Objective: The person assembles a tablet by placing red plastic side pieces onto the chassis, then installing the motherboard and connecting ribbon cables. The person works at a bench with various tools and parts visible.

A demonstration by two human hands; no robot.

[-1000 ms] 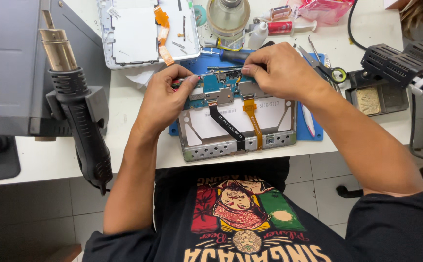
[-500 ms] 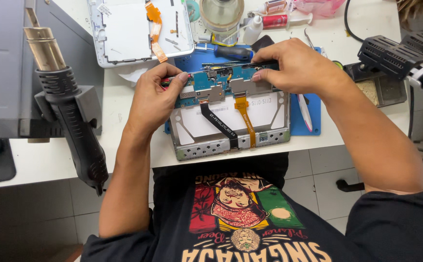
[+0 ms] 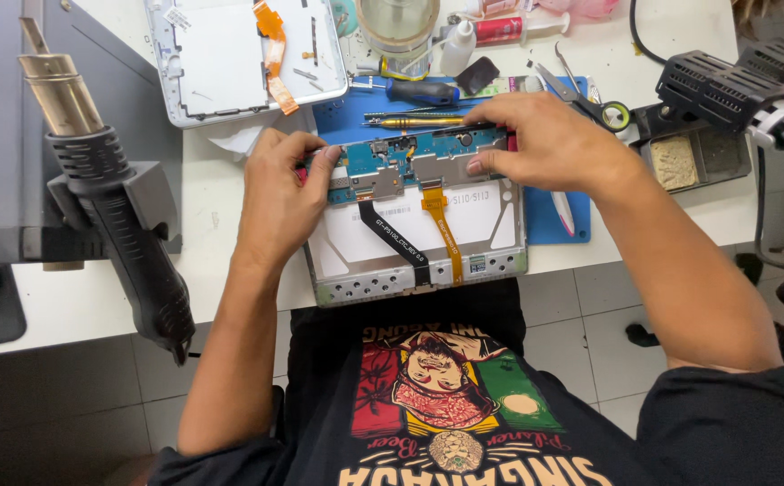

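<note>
1. Two bare hands were working on an opened tablet frame [image 3: 414, 270], whose near edge hung over the edge of the white table [image 3: 95, 297], just above the person's black printed shirt [image 3: 446, 405]

2. On the pale inside of the frame, a black flat cable [image 3: 392, 241] and an orange flat cable [image 3: 443, 236] ran from the near edge up to the board

3. The blue circuit board [image 3: 410, 162] lay across the far end of the frame, between both hands

4. The left hand [image 3: 284, 193] was half closed, with the thumb and fingertips pinching the left end of the board

5. The right hand [image 3: 540, 144] was curled over the right end, its fingers pressing on the board's edge; whether they really gripped it, I cannot tell

6. Compared with half a second before, the frame and the hands sat a little lower and more to the centre of the view, and the grip looked the same; so, in my judgement, the board was still being seated or eased, not yet lifted away

7. Further away lay the blue work mat [image 3: 554, 225], a screwdriver [image 3: 414, 121], scissors [image 3: 590, 103] and a second grey tablet shell [image 3: 230, 54]

8. At the far left stood a black hot air gun [image 3: 122, 216]
</note>
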